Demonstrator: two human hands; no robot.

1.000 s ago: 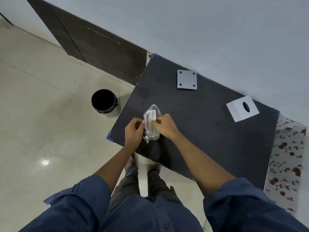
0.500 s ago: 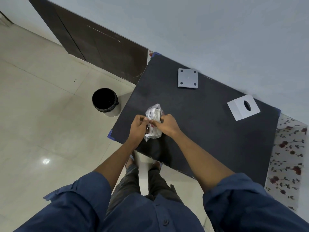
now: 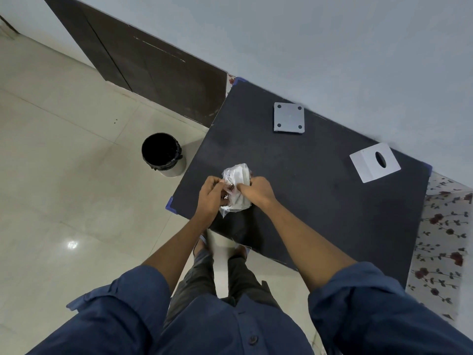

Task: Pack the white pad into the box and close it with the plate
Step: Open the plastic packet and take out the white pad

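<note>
Both hands, left hand (image 3: 208,194) and right hand (image 3: 256,189), pinch the bagged white pad (image 3: 236,185) over the table (image 3: 320,201), fingers closed on plastic. Likely unwrapping step; box (image 3: 375,162) and plate (image 3: 289,117) untouched. Next: free the pad, carry to box.

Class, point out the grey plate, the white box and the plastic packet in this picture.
grey plate (image 3: 289,117): head view, centre of its flat face.
white box (image 3: 368,165): head view, top face beside the oval hole.
plastic packet (image 3: 236,172): head view, upper part above the hands.

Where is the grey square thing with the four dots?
In the head view, the grey plate lies flat at the far edge of the black table, close to the wall, left of the white box and beyond both hands.
</note>
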